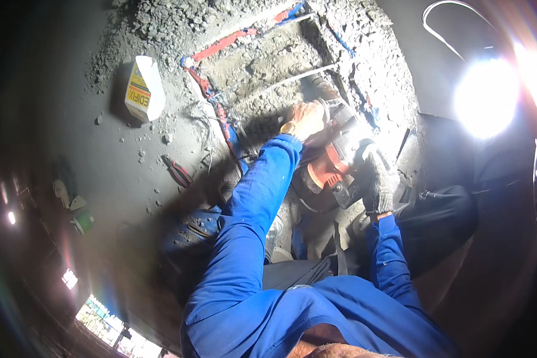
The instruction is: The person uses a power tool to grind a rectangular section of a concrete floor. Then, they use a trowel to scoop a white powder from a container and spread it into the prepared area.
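A red-and-dark demolition hammer (pixel 327 168) is held low over a rubble-filled rectangular pit (pixel 262 59). Its front end points away from me into the pit, and the tip is lost in glare and grey rubble. My left hand (pixel 307 118), with a yellowish band at the wrist, is closed round the front part of the tool. At the rear, my right hand (pixel 380 182) wears a grey knit glove and wraps the back handle. Strong light washes out part of the tool between the two hands.
Red and blue strips (pixel 224 45) edge the pit, and thin rods (pixel 292 79) cross it. Loose rubble (pixel 173 21) is heaped around it. To the left lie a white carton (pixel 146 89) with a yellow label and red-handled pliers (pixel 178 171). A bright lamp (pixel 486 98) glares at right.
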Motion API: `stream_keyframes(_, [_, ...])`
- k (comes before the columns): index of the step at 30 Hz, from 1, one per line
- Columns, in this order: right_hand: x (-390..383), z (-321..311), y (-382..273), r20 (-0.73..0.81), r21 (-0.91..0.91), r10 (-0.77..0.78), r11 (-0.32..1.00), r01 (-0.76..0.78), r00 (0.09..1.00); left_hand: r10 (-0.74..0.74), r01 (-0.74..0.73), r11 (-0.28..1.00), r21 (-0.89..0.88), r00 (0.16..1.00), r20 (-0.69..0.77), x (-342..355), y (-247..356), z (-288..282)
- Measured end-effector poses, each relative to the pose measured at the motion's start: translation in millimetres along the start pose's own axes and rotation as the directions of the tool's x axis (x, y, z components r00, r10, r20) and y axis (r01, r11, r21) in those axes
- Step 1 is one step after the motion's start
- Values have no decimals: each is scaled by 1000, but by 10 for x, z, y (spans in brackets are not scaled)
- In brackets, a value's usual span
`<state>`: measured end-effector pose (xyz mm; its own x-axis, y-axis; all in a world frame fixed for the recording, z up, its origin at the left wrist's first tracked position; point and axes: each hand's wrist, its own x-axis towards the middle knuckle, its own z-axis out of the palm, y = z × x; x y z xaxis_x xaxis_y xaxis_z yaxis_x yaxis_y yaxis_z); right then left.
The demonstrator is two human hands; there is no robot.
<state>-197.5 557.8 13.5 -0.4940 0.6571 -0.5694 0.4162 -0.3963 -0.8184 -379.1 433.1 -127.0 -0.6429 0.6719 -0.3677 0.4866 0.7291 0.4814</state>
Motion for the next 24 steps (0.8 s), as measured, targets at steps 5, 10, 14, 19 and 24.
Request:
stream_keyframes(5, [-89,112,-116,48,7,1,1000,-1,999,-27,28,998,56,999,-22,-19,-132,-36])
stream_keyframes(10, [-316,-96,-174,99,200,90,974,-109,991,69,-59,995,78,988,-135,-431,169,-284])
stream_keyframes(14, [-344,-460,-304,79,231,52,971,-69,995,-131,148,981,-126,982,137,-805,610,-739])
stream_keyframes(19, [-717,-596,-357,158,-53,-187,979,198,969,-178,187,979,-76,977,117,-1207,692,-687])
stream_keyframes(24, [-1181,-578,-884,257,89,-214,976,198,942,-93,115,989,-98,974,205,-1372,888,-721])
